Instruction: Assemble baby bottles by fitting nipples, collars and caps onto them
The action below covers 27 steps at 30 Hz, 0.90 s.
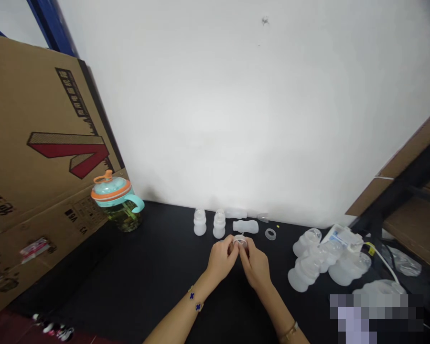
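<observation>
My left hand (222, 258) and my right hand (255, 263) meet over the table's middle, fingers closed around a whitish bottle collar ring (240, 238). Whether a nipple sits inside the ring I cannot make out. Just beyond the hands, a frosted bottle body (246, 226) lies on its side, with another bottle body (236, 213) behind it by the wall. To their right are a loose collar ring (266, 234) and a clear cap (263, 218). Two capped baby bottles, a left one (199, 222) and a right one (219, 224), stand upright left of the lying bodies.
Several capped bottles (304, 272) cluster at the right beside a small white box (340, 236) and a cable (383, 263). A teal and orange jug (122, 205) stands left, against a large cardboard box (39, 119). The black table (157, 282) ends at the white wall (215, 119).
</observation>
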Each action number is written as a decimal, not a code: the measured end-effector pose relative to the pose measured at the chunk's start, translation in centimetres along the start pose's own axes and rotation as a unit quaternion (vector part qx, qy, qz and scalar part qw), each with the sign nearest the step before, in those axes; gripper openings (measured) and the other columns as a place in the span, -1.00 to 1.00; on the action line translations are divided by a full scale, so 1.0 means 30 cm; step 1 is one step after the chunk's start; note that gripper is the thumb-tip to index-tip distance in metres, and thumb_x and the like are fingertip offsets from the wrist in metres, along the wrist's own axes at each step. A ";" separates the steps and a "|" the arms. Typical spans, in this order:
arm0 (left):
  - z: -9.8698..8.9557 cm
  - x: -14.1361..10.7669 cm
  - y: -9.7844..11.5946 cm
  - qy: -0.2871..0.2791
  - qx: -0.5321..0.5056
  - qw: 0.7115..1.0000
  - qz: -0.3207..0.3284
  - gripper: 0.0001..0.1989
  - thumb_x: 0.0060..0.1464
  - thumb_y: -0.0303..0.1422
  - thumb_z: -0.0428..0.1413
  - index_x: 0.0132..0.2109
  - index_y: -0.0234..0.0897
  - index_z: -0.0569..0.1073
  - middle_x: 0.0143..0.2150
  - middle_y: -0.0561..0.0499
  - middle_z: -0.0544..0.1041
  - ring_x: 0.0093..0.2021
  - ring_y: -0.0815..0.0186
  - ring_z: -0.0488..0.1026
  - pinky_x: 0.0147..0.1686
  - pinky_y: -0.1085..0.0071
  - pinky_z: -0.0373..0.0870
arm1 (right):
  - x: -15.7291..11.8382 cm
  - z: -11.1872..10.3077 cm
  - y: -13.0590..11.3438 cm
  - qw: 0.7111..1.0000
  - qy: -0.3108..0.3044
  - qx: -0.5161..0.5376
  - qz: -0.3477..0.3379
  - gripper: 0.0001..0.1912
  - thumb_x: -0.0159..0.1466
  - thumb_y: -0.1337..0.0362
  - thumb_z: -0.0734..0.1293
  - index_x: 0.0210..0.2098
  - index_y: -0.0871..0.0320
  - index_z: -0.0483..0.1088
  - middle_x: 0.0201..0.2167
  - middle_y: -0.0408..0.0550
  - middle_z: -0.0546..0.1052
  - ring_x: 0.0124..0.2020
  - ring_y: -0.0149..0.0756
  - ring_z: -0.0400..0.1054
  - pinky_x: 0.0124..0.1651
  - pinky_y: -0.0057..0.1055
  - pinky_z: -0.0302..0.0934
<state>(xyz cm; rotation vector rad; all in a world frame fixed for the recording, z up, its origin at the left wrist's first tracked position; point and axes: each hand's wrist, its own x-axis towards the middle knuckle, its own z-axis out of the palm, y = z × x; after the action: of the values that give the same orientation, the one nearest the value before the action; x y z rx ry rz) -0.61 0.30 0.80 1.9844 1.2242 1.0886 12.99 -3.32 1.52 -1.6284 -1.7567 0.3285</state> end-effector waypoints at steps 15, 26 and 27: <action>0.010 0.001 -0.014 0.000 0.000 1.000 0.014 -0.73 0.25 -0.25 -0.05 -0.42 -0.23 0.27 -0.60 0.17 0.24 -0.59 0.42 0.20 -0.50 0.47 0.01 | 0.008 0.009 0.014 1.000 -0.014 0.013 0.014 -0.66 0.43 0.03 0.03 -0.15 0.08 0.31 -0.45 -0.13 0.55 -0.44 -0.23 0.48 -0.39 -0.46 0.08; 0.012 -0.001 -0.012 -0.008 0.007 1.000 0.009 -0.73 0.25 -0.26 -0.05 -0.43 -0.22 0.26 -0.60 0.16 0.25 -0.57 0.41 0.22 -0.50 0.46 0.02 | 0.005 0.008 0.019 1.000 -0.015 0.019 0.010 -0.68 0.41 0.05 0.04 -0.17 0.08 0.30 -0.48 -0.13 0.53 -0.48 -0.22 0.45 -0.42 -0.45 0.06; 0.012 -0.001 -0.012 -0.008 0.009 1.000 0.009 -0.73 0.25 -0.26 -0.05 -0.42 -0.22 0.26 -0.59 0.16 0.25 -0.57 0.41 0.22 -0.50 0.46 0.02 | 0.006 0.009 0.019 1.000 -0.015 0.021 0.010 -0.68 0.41 0.05 0.05 -0.16 0.08 0.30 -0.48 -0.14 0.53 -0.48 -0.22 0.45 -0.42 -0.45 0.06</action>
<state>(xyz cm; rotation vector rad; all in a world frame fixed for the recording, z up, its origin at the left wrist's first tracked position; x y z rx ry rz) -0.48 0.42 0.33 2.0163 1.2149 1.0726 13.26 -2.97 1.03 -1.6195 -1.7453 0.3999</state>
